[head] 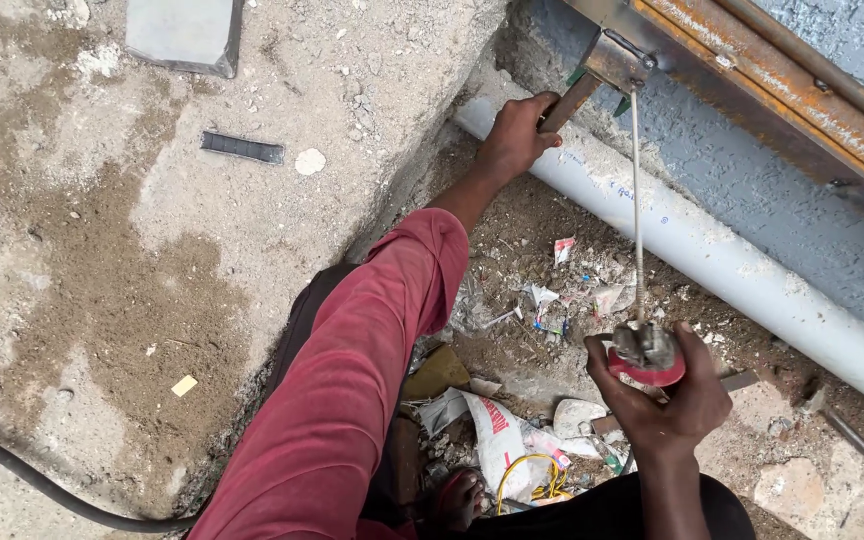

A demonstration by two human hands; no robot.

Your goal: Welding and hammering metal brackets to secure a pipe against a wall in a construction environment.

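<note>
My left hand [515, 135], at the end of a red sleeve, grips a rusty flat metal bar [568, 101]. The bar leans up to a small steel bracket [616, 62] under a rusty rail [802, 105]. My right hand [664, 400] is lower right and closed around a red-collared metal holder [647, 355]. From the holder a thin grey rod [637, 200] runs straight up, and its tip is at the bracket beside the bar.
A grey plastic pipe [752, 280] lies along the foot of a blue-grey wall [732, 170]. The dirt trench below holds paper litter [497, 430], a yellow wire [527, 480] and my foot [457, 500]. A black cable [22, 475] and a grey block [182, 35] lie on the concrete at left.
</note>
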